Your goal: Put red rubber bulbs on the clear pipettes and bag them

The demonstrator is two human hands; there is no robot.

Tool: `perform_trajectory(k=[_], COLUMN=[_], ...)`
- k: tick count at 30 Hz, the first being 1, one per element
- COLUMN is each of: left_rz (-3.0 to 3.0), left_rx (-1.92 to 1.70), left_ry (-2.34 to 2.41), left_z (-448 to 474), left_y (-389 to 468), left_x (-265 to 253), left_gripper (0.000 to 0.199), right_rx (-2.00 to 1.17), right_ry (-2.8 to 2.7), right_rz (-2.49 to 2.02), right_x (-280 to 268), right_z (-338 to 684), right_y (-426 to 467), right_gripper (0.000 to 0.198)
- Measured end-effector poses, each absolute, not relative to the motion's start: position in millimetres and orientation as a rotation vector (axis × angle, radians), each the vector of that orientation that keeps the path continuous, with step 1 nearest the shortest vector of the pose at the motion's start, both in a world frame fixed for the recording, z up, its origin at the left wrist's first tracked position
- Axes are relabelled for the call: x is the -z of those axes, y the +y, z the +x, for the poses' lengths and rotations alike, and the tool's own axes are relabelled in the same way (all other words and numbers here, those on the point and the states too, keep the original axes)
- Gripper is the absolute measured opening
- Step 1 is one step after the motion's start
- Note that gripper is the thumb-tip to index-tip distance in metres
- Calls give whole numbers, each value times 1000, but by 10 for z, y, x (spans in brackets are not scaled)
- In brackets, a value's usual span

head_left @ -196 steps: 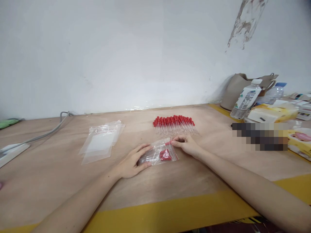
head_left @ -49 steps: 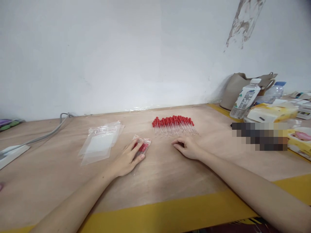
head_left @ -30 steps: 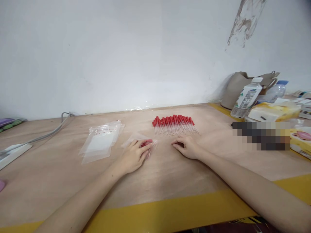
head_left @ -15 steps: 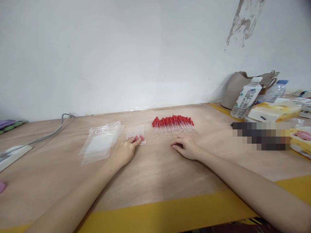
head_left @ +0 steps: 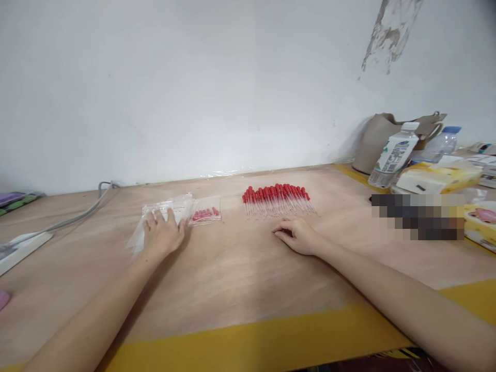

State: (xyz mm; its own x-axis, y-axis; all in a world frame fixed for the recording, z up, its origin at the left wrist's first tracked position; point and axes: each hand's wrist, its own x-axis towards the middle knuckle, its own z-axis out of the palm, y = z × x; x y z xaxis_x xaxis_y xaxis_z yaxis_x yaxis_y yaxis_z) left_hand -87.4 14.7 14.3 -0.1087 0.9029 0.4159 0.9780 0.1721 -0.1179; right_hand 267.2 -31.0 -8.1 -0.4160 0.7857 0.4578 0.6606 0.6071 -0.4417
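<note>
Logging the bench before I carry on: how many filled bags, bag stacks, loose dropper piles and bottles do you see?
Filled bag of red-capped droppers: 1
Stack of empty zip bags, under the left hand: 1
Loose pile of red-capped droppers, beyond the right hand: 1
Bottles: 2, white-labelled bottle and blue-capped bottle
Total: 5

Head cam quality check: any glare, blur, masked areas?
Head view: soft even light, faint shadow under the left hand; glare strip along the table edge at the wall; pixelated mask beside the bottle; right-side clutter soft, edges stretched.
</note>
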Motion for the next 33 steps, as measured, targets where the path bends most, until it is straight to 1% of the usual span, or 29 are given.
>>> perform_trajectory(k=[2, 4, 10, 14, 16, 18, 20, 22, 25, 28, 31, 33], left_rz=[-1643, -1590, -1726, -1861, -2127, -2499, -2757, -2894, -3015, -3053, -3032, -3025], left_rx=[200, 148, 74, 200, 313, 346, 360, 334, 333, 379, 429, 433], left_ry=[-2310, -2464, -2426, -2153, -1884, -1586, -1360, -1202, -1126, -1163, -1171, -1177], left_z=[-985, -1072, -1224, -1197, -1053, -811, -525, -274, -74, -56, -87, -96], left_y=[185, 230, 223, 77, -44, -192, -343, -465, -553, -552, -539, -539], left_x=[-84, -35, -26, -196, -305, -372, -362, -282, -136, -68, -69, -75], left_gripper=[73, 72, 51, 47, 46, 44, 42, 41, 43, 43, 41, 40], right_rx=[-245, -248, -249, -234, -232, -227, -228, -224, -173, -126, -114, -102], right_ry=[-2188, -2185, -2193, -2195, -2183, -2149, -2098, -2033, -1940, -1877, -1801, -1761], right_rz=[-1136, -1134, -1158, -1151, -1157, -1175, -1222, -1294, -1400, -1502, -1627, -1691], right_x=[84, 85, 74, 60, 72, 98, 124, 127, 60, -64, -175, -224], right_z=[2670, 2667, 2669, 2666, 2656, 2640, 2617, 2589, 2523, 2401, 2216, 2082], right_y=[-308, -307, -313, -329, -333, -326, -305, -260, -128, 99, 392, 591], right_gripper=[16, 16, 17, 17, 17, 17, 17, 16, 12, 10, 14, 20])
